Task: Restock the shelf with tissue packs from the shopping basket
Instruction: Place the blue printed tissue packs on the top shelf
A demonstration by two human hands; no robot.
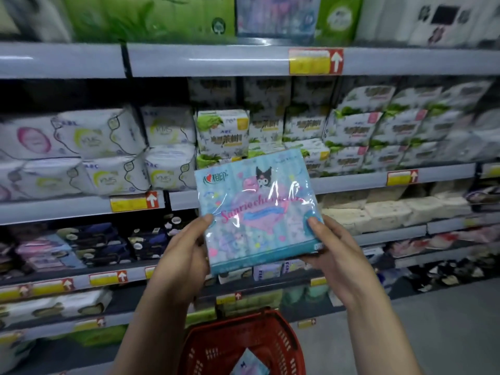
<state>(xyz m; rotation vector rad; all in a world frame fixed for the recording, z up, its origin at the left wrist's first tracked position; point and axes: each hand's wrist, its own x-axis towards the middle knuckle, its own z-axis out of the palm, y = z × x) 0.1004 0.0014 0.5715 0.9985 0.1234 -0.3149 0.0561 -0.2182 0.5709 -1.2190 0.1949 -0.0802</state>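
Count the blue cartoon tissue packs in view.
2. One pack is held between the left hand and right hand; the other pack lies in the red basket below. More may be hidden there, and a blurred blue pack on the top shelf may match.

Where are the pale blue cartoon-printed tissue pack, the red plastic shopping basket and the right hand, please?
Pale blue cartoon-printed tissue pack (257,209): head view, centre of its front.
Red plastic shopping basket (216,350): head view, left mesh wall.
Right hand (334,249): head view, back of hand.

left hand (185,255), right hand (335,253), both gripping, arms raised
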